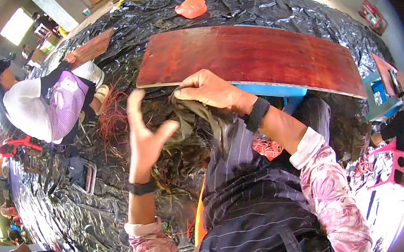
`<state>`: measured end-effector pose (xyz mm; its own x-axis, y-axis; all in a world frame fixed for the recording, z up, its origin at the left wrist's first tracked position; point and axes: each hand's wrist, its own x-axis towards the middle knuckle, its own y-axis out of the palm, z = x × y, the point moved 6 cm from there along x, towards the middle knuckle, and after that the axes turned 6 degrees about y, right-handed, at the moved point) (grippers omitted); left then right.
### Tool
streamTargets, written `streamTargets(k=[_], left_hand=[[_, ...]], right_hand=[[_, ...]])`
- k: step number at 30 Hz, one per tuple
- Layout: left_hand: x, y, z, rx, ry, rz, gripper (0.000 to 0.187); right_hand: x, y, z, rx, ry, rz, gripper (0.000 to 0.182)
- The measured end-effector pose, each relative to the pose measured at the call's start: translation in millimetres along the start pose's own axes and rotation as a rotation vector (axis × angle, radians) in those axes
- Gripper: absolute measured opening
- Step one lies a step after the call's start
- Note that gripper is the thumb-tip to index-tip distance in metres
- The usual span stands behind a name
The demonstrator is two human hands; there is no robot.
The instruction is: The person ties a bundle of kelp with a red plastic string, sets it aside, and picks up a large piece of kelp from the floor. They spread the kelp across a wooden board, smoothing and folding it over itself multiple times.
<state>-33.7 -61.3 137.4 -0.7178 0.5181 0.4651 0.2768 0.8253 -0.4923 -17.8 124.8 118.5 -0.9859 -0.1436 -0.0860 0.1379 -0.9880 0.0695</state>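
Observation:
My right hand [214, 92] is closed, thumb and fingers pinching a limp dark olive strip [192, 114]. The strip hangs in folds over my lap, and its kind is hard to tell. To its left, my left hand [146, 140] is raised with thumb and fingers spread and nothing in it, slightly blurred. Below both hands lies a dark, tangled heap [178, 156] of similar limp material. Just beyond my right hand, a long reddish-brown board [249, 58] rests on a blue support [272, 89].
Black plastic sheeting [120, 60] covers the floor. Red strings [113, 117] lie left of the heap. A co-worker [43, 106] sits at the left beside another board [93, 47]. An orange-red bag [191, 7] lies beyond my board; a pink stool [391, 166] stands right.

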Motion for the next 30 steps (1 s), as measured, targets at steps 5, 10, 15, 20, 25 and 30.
streamTargets(k=[5,10,15,20,25,30], left_hand=[[27,61,-26,-0.225,0.006,0.138,0.065],[35,91,-3,-0.977,-0.305,-0.04,0.021],[36,121,-10,-1.181,-0.514,-0.002,0.025],[36,150,-12,-1.317,-0.662,0.09,0.038],[22,172,-14,-1.296,-0.763,0.176,0.042],[20,177,-34,-1.032,-0.773,0.182,0.03]], right_hand=[[-17,-12,11,0.161,0.002,-0.001,0.027],[-61,-70,15,0.327,-0.261,-0.16,0.04],[-93,-68,3,0.341,-0.308,-0.05,0.073],[-111,-76,0,0.291,-0.367,-0.007,0.091],[-114,-96,-8,-0.075,-0.445,-0.269,0.07],[-128,-110,-16,-0.04,-0.451,-0.583,0.022]])
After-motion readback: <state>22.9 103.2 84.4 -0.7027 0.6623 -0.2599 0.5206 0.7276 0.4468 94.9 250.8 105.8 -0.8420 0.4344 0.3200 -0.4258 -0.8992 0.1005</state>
